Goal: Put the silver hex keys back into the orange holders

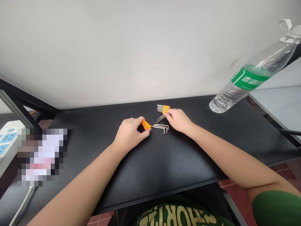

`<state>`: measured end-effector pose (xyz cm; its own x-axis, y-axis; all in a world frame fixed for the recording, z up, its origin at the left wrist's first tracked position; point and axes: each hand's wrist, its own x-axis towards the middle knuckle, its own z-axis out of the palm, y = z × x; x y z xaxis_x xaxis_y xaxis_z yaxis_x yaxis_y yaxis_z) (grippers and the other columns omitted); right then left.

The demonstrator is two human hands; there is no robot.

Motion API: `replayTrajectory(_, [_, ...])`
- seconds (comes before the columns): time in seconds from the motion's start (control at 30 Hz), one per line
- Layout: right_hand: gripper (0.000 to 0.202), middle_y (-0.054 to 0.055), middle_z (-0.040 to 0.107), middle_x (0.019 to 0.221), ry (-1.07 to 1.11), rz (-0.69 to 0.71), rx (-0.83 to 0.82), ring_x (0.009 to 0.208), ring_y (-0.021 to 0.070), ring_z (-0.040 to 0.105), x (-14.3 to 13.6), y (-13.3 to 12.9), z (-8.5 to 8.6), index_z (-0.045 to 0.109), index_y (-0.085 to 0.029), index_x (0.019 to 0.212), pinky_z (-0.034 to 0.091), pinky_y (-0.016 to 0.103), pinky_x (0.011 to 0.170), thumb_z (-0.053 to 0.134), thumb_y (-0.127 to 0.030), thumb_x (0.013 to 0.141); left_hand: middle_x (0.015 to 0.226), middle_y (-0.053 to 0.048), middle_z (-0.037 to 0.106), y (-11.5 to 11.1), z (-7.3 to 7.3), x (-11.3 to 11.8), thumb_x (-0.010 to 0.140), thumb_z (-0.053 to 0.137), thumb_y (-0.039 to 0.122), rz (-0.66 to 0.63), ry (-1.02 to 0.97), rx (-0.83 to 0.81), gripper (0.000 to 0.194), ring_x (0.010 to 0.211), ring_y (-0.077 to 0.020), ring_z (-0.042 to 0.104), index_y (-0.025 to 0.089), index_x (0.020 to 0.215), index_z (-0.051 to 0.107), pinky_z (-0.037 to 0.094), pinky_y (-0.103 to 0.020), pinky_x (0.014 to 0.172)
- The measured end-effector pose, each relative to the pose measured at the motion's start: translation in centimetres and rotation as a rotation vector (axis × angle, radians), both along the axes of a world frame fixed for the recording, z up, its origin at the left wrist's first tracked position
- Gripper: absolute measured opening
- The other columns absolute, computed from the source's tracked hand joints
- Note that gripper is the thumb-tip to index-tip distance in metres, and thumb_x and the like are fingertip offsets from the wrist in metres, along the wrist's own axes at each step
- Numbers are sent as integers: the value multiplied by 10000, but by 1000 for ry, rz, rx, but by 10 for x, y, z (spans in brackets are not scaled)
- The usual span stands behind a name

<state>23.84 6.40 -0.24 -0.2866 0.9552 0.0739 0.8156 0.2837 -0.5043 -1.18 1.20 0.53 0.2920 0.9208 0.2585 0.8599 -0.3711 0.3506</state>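
Observation:
My left hand (pixel 130 133) pinches an orange plastic hex key holder (pixel 146 125) between thumb and fingers, just above the black tabletop. Several L-shaped hex keys (pixel 162 127) extend to the right from it, bent ends toward me; whether all of them sit in the holder I cannot tell. Farther back and to the right, my right hand (pixel 177 119) grips a second orange hex key holder (pixel 166 109). A row of straight metal key ends (pixel 160 108) sticks out of its left side. A few more metal keys (pixel 160 118) show just below that hand's fingertips.
The black table (pixel 178 166) meets a pale wall at the back. A large water bottle (pixel 244 78) with a green label stands at the right rear. On the left lie a blurred-out phone (pixel 44 153) with a white cable (pixel 22 204) and a white power strip (pixel 9 138).

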Motion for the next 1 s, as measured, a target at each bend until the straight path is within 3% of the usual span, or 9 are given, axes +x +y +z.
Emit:
replayTrajectory(0.17, [330,113,718,933,-216,68,-5,785,212,617,3,-8,2,643,-195,852,342,325,648,436,-339,1065,738,7,636,0,-1,0,851,699,416,-22,-5,-1,200,704,-203,590,260,966,649,479,-350,757])
replayTrajectory(0.33, [358,103,680,840,-313,103,-46,738,214,596,8,-15,8,606,-205,752,333,330,613,479,-364,1047,726,7,628,0,-2,-1,850,701,422,-18,-2,24,208,694,-204,591,260,969,650,478,-341,723])
replayTrajectory(0.43, [310,83,668,878,-280,77,-9,747,205,591,11,-16,12,613,-207,789,355,323,622,503,-362,1034,731,4,633,1,-2,-1,856,694,433,-22,4,24,223,699,-204,595,257,985,652,478,-340,720])
replayTrajectory(0.63, [175,81,630,1177,-138,171,44,906,190,626,14,-15,9,681,-217,1084,449,312,747,526,-255,1012,755,0,653,1,-3,-1,863,688,452,-15,5,15,255,708,-208,611,252,1017,652,478,-345,730])
replayTrajectory(0.83, [168,73,624,1110,-94,241,20,880,181,615,14,-13,2,693,-208,960,465,313,763,529,-180,980,774,-4,665,1,-4,-1,856,695,446,-10,4,4,247,735,-218,627,252,1001,646,470,-350,729])
replayTrajectory(0.9, [155,71,639,1076,-66,292,21,884,185,622,17,-12,11,709,-206,936,474,323,780,560,-173,963,790,-9,674,2,-4,-1,854,696,450,-15,-2,3,248,753,-224,638,255,999,648,470,-351,730])
replayTrajectory(1.0, [132,61,686,1015,112,304,84,889,190,642,33,-15,44,735,-189,937,493,349,823,606,-190,964,783,-11,675,2,-3,0,856,690,458,-17,-6,-7,246,747,-227,636,257,992,648,457,-344,707])
